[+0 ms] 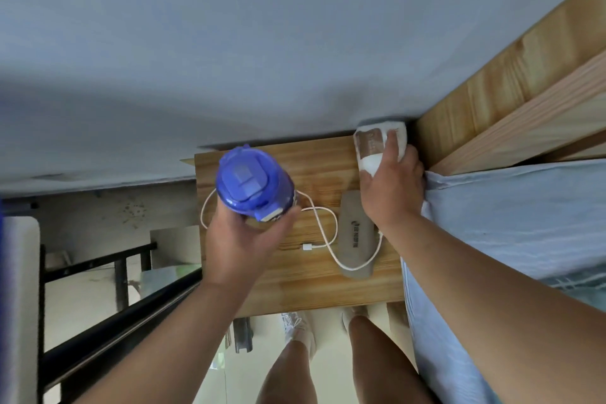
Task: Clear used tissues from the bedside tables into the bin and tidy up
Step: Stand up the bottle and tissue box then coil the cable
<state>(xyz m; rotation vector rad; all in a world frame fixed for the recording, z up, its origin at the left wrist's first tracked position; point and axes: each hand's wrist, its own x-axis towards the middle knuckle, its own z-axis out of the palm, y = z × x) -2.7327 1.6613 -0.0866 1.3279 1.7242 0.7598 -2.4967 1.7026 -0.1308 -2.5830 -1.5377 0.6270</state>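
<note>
I look straight down on a wooden bedside table [314, 285]. My left hand [242, 239] grips a blue-lidded bottle [252, 185] above the table's left part. My right hand [392, 187] is closed on a white tissue pack with a brown label [370, 144] at the table's far right corner, against the bed frame. A grey oval case [355, 236] lies on the table under my right wrist, and a white charging cable [323, 223] loops across it. No loose tissue shows on the table.
A bed with a light blue sheet [511, 223] borders the table on the right, with its wooden headboard [511, 85] beyond. A grey wall is ahead. A black metal frame [108, 315] stands on the left. My legs and shoes are below the table's front edge.
</note>
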